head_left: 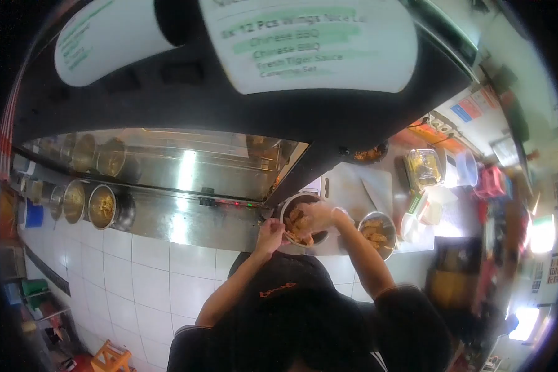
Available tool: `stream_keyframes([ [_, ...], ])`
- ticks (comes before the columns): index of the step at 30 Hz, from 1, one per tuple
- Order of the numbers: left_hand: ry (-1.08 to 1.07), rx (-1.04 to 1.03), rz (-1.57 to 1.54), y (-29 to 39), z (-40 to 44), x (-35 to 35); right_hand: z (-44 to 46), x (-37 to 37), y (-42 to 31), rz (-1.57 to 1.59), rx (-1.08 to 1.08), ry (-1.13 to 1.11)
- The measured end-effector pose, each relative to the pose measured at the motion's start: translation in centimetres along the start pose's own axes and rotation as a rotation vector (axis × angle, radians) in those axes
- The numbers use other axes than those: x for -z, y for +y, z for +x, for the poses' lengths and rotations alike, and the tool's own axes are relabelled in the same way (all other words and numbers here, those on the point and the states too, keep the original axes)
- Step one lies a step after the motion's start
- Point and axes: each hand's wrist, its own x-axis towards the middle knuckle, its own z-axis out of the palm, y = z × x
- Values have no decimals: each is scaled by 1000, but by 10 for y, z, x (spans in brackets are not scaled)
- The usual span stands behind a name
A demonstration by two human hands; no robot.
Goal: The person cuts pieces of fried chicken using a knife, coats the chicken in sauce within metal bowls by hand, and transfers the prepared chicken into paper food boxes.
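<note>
Stainless steel, glossy and streaked with glare, forms the long worktop [158, 220] above a white square-tiled floor [192, 270]. At its near edge stands a round, deep bowl with a pale rim [320, 237], holding lumpy, golden-brown pieces of food with a rough, crusty-looking surface [297, 219]. The handling of these pieces appears to be in hand: the right hand [318, 217] is over and partly inside the bowl, its fingers bent down among the food; blur and angle hide the fingertips, so whether they pinch a piece cannot be told. The left hand [271, 236] is at the bowl's left rim, fingers curled close together and seemingly pinching at the edge. Work inside so narrow an opening seems to call for a steady rim and a light grip that spares the crust. Just right of the right forearm, a round, shiny metal bowl [385, 251] holds similar brown, elongated pieces [374, 235]. Behind both bowls lies a flat, smooth, pale cutting board [347, 186]; well apart, far left, a steel bowl [94, 201] contains yellowish chunks [106, 209].
</note>
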Motion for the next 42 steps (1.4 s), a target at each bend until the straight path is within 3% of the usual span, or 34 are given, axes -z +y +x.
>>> stream_keyframes([
  [1, -8, -4, -6, 0, -1, 1, 2, -6, 4, -7, 6, -4],
  [3, -16, 5, -34, -1, 0, 3, 9, -26, 13, -167, 156, 200],
  [7, -55, 5, -46, -8, 2, 5, 28, -39, 15, -136, 100, 147],
  [10, -55, -33, -26, -6, -2, 4, 28, -47, 15, -265, 109, 267],
  [13, -43, -21, -43, -8, -2, 3, 32, -40, 11, -336, 126, 239],
  [15, -19, -48, -38, -10, -2, 3, 41, -40, 11, -346, 108, 101],
  [19, 27, -46, -11, 1, -6, 2, 28, -26, 6, -316, 280, 242],
  [21, 4, -75, -14, -5, -5, 1, 5, 11, -20, -342, 197, -48],
  [24, -16, -97, -12, -13, -2, 2, 38, -17, -2, -503, 216, 18],
  [27, -2, -100, -9, -12, -3, 2, 56, -42, 10, -395, 198, 105],
  [34, 11, -120, 98, -14, -3, 3, 89, -61, 36, -343, 353, 7],
  [37, 26, -158, 140, -32, 8, 4, 62, -53, 20, -310, 314, 76],
  [39, 16, -154, 139, -18, -3, 0, 23, -22, -11, -220, 143, -73],
  [42, -6, -130, 116, -13, -2, -1, 16, -16, -12, -198, 99, -83],
])
